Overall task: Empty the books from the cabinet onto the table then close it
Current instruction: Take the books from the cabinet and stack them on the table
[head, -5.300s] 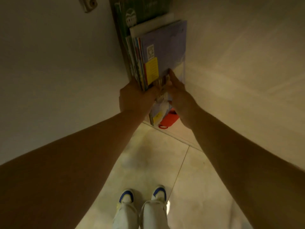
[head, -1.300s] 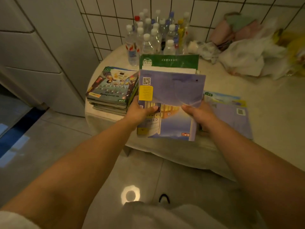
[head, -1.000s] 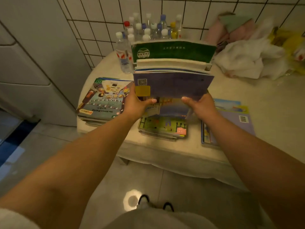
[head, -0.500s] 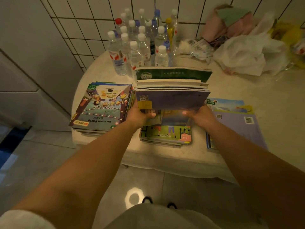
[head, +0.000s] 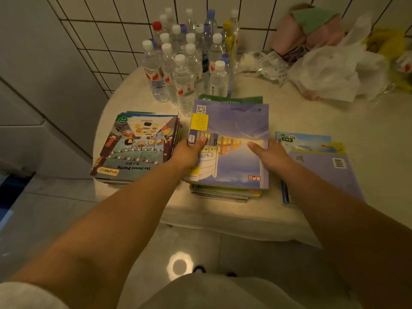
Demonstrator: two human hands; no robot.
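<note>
Pale table (head: 289, 121), rounded left end. On it: three book stacks (head: 136, 148) (head: 231, 148) (head: 321, 161) side by side, water bottles (head: 189, 61) behind, plastic bags (head: 334, 72) at back right.

Left stack top book (head: 136, 146), near the table's left edge: "The Street Party", printed upside down to the camera.
Middle stack top book (head: 234, 139): "CINEM", partly covered, upside down; a QR code at its far left corner.
Right stack purple book (head: 323, 172): a barcode, digits unreadable.
</note>
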